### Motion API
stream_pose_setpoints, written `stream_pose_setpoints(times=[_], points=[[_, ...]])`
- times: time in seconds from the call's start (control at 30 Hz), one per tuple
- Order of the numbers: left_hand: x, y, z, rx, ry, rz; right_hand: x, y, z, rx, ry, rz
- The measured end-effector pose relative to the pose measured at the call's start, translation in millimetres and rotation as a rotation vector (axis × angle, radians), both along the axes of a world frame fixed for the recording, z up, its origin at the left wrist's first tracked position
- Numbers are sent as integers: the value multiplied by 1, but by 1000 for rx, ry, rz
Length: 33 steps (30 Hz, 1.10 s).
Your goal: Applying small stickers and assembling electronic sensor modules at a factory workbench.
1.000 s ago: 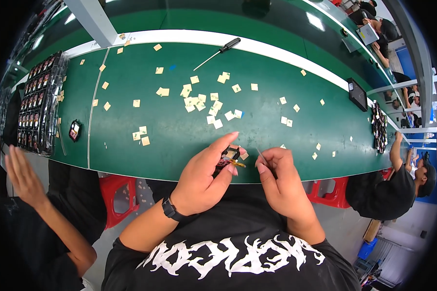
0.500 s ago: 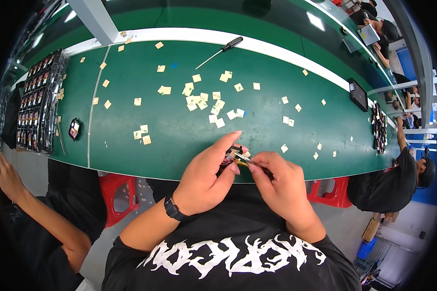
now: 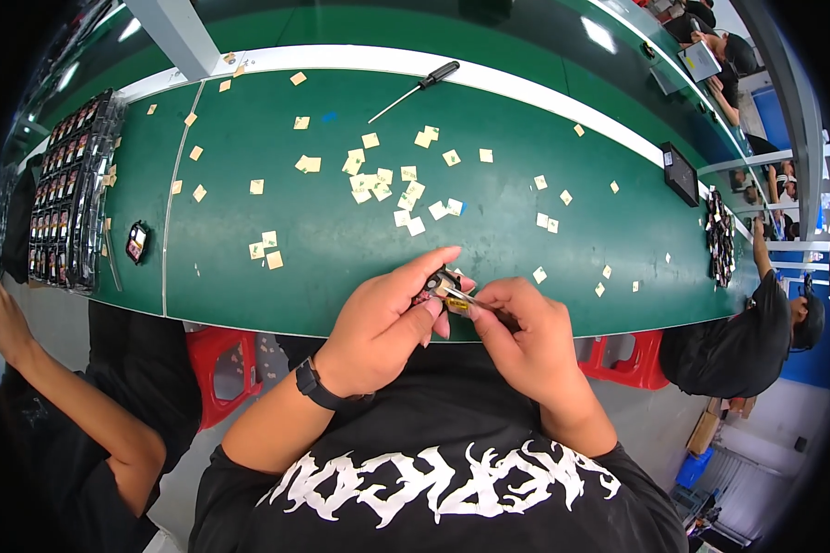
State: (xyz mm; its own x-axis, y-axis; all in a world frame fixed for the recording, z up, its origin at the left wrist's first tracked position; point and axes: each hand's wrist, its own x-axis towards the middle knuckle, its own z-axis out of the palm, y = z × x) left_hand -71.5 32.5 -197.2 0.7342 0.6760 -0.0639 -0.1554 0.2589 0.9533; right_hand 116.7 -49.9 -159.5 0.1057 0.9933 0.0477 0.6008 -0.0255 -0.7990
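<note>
Near the front edge of the green table, my left hand (image 3: 378,323) is closed around a small black electronic device (image 3: 440,279), thumb pressed along its near side. The device lies open, showing a yellow part (image 3: 456,305) and reddish bits. My right hand (image 3: 530,336) pinches a thin metal tool, apparently tweezers (image 3: 461,295), whose tip reaches into the device. My fingers hide part of the tool and of the device.
Small cream paper squares (image 3: 378,189) are scattered over the table (image 3: 526,258). A black-handled screwdriver (image 3: 440,74) lies at the back. Trays of devices (image 3: 65,194) and one loose device (image 3: 137,242) are left; a black box (image 3: 681,175) is right. Co-workers sit on both sides.
My left hand has tilted the device, so its yellow part shows more plainly. The tweezers still point into it. At the left, the co-worker's arm has shifted slightly.
</note>
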Motion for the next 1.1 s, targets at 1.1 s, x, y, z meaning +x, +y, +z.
stream_pose_setpoints(times=[1.1], points=[[4, -3, 2, 239, 154, 30, 4, 6, -7, 47, 203, 72]])
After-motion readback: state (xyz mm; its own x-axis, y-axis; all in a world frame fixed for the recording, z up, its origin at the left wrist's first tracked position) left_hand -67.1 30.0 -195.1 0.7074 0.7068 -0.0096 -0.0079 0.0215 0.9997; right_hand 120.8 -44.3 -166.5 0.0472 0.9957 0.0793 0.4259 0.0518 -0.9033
